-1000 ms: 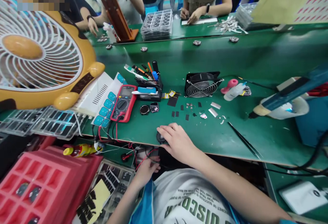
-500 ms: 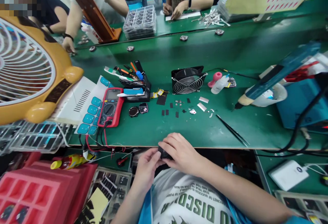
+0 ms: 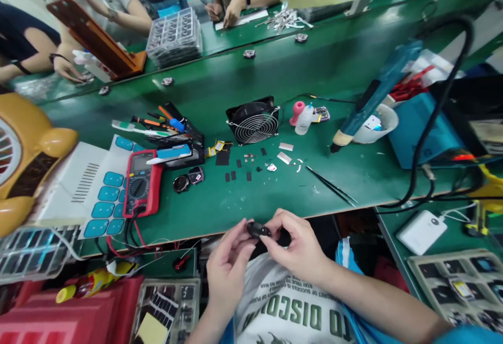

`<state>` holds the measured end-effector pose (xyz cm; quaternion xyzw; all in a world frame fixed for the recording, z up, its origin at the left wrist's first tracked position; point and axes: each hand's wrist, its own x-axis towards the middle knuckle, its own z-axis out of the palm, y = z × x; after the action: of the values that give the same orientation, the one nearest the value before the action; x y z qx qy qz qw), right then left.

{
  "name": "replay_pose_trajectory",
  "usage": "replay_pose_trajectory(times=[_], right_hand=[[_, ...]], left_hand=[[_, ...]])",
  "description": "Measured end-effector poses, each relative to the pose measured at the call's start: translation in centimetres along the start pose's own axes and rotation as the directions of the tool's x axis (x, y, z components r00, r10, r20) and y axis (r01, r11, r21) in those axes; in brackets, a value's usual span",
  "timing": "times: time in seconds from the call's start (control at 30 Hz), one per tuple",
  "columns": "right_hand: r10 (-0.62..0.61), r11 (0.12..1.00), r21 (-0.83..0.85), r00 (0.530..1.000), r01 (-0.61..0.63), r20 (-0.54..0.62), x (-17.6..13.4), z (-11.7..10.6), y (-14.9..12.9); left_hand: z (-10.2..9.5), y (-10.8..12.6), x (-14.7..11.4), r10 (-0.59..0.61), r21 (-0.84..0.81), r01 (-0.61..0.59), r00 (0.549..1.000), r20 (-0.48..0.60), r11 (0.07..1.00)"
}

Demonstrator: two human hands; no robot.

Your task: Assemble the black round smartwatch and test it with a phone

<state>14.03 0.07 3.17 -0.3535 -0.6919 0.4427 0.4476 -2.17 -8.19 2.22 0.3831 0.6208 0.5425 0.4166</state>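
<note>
Both hands meet just below the near edge of the green bench (image 3: 353, 71), over the person's lap. Left hand (image 3: 228, 268) and right hand (image 3: 301, 249) pinch a small black round part (image 3: 258, 228) between fingertips, left from the left side, right from the right w/ thumb and forefinger closed on it; part sits off the bench, in the air, approx level. Can't tell what the part is exactly, too small. On the bench just beyond: two watch-like pieces (image 3: 188, 180) side by side, next to a red multimeter (image 3: 140, 183) w/ leads hanging over the edge. Behind those a black tool holder (image 3: 176, 147) w/ screwdrivers and a toothbrush. Small black fan (image 3: 253, 121) stands upright mid-bench, w/ little black pads and metal bits (image 3: 251, 168) scattered in front of it. Tweezers (image 3: 332, 186) lie to the right, well apart from the hands. Pink item and small white bottle (image 3: 304, 118) right of the fan. Blue-handled tool (image 3: 373, 95) rests tilted over a white cup. Far left, a yellow desk fan (image 3: 23, 155). Other people's hands at work across the far side (image 3: 231, 13).
</note>
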Motion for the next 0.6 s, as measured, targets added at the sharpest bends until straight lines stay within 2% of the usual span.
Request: replay_pose_trajectory(times=[0.07, 0.1, 0.2, 0.3, 0.37, 0.47, 0.53, 0.6], right_hand=[[-0.109, 0.988, -0.123, 0.989, 0.097, -0.097, -0.3, 0.4, 0.1], [-0.181, 0.97, -0.18, 0.978, 0.161, -0.099, -0.5, 0.6, 0.2], [-0.325, 0.902, -0.299, 0.946, 0.312, 0.006, -1.0, 0.9, 0.4], [-0.316, 0.899, -0.295, 0.946, 0.324, 0.075, -1.2, 0.6, 0.4], [-0.272, 0.939, -0.205, 0.961, 0.276, 0.045, -1.2, 0.1, 0.4], [-0.095, 0.995, -0.042, 0.995, 0.094, -0.004, -0.9, -0.9, 0.4], [0.054, 0.996, 0.065, 0.997, -0.057, 0.047, -0.7, -1.5, 0.5], [0.202, 0.96, 0.169, 0.969, -0.225, 0.144, -0.7, -1.7, 0.7]], left_hand=[[1.4, 0.2, -0.2, 0.017, -0.154, -0.008, 0.998, 0.06, 0.988], [1.9, 0.3, -0.3, 0.007, -0.238, 0.016, 0.995, 0.095, 0.971], [3.0, 0.8, -0.1, -0.129, -0.373, 0.184, 0.978, 0.167, 0.909], [3.0, 1.2, 0.6, -0.286, -0.328, 0.31, 0.95, 0.123, 0.892], [2.5, 1.3, 1.2, -0.312, -0.272, 0.328, 0.945, 0.102, 0.905], [1.3, 1.2, 1.6, -0.281, -0.14, 0.314, 0.936, 0.212, 0.939], [0.8, 1.3, 1.7, -0.262, -0.026, 0.284, 0.912, 0.316, 0.958], [0.6, 1.5, 1.7, -0.254, 0.058, 0.251, 0.888, 0.384, 0.966]])
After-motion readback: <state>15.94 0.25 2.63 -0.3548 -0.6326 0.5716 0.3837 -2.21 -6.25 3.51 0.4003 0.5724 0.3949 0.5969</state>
